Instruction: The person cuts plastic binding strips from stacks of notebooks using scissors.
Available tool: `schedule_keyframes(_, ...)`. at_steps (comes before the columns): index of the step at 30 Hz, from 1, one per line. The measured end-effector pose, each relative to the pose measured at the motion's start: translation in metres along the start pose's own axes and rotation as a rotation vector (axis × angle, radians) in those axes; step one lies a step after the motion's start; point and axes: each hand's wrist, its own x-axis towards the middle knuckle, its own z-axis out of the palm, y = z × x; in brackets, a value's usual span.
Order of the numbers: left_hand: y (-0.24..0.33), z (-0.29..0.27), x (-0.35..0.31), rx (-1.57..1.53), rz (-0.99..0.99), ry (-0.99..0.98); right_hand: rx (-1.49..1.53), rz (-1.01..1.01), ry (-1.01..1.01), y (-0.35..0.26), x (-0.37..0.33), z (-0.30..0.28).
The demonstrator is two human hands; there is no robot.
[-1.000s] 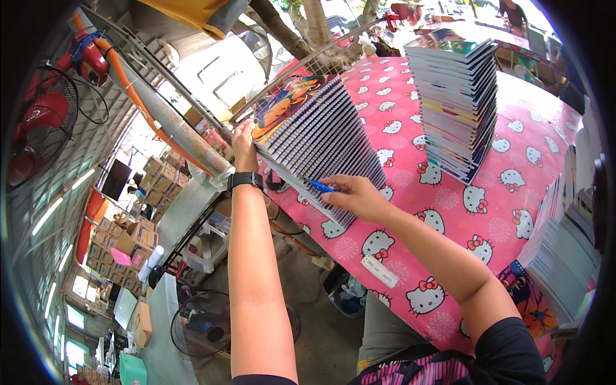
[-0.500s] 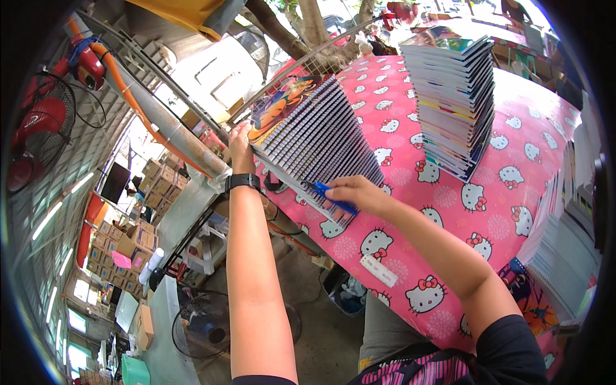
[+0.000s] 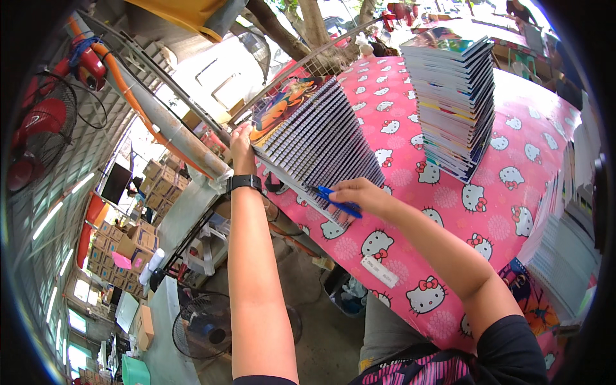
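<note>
Right hand: the grip is closed around a blue pen, whose tip points toward the near lower edge of a fanned row of notebooks. Left hand: fingers curled against the far left end of the same row, at the colourful cover of the outermost notebook; how firmly the grip closes there cannot be told. A black wristwatch sits on the left wrist, just below that grip.

The notebooks lie overlapped and tilted, dark edges stepped like shingles, between the two hands and resting on the counter, which is covered by a pink cloth with a white cartoon-cat print. Beyond the right grip, to its far right, stands a tall stack of notebooks, well apart from the fanned row. Nearer the person than the right grip, a small white eraser-like block lies on the cloth. Further stacks occupy the counter's right edge. Left of the left grip, below the counter, stand cardboard boxes and a floor fan.
</note>
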Motion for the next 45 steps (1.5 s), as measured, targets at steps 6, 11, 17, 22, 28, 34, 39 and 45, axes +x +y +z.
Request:
schedule_keyframes(6,0.001,-0.005,-0.001,0.019,-0.003,0.009,-1.008,-0.565,0.333,0.010,-0.006,0.006)
schedule_keyframes(11,0.006,0.004,-0.006,0.090,0.010,0.004,-0.630,-0.441,0.193,0.013,-0.005,-0.004)
schedule_keyframes(17,0.004,0.001,-0.001,0.061,-0.042,0.010,0.286,0.130,-0.226,0.025,0.007,-0.016)
schedule_keyframes(22,0.002,-0.004,-0.004,0.143,0.041,-0.028,-0.713,-0.455,0.273,0.024,-0.010,0.010)
schedule_keyframes(28,0.004,-0.005,0.000,0.083,-0.008,0.011,-0.496,-0.327,0.115,0.028,0.001,0.000)
schedule_keyframes(34,0.001,0.000,0.000,0.236,0.099,-0.017,0.127,0.033,-0.092,0.029,0.004,-0.005)
schedule_keyframes(39,0.002,-0.004,-0.002,0.151,0.050,-0.022,-0.798,-0.460,0.278,0.030,-0.008,0.010)
schedule_keyframes(45,0.005,0.001,-0.003,0.101,-0.008,0.011,-0.906,-0.536,0.329,0.033,-0.010,0.007)
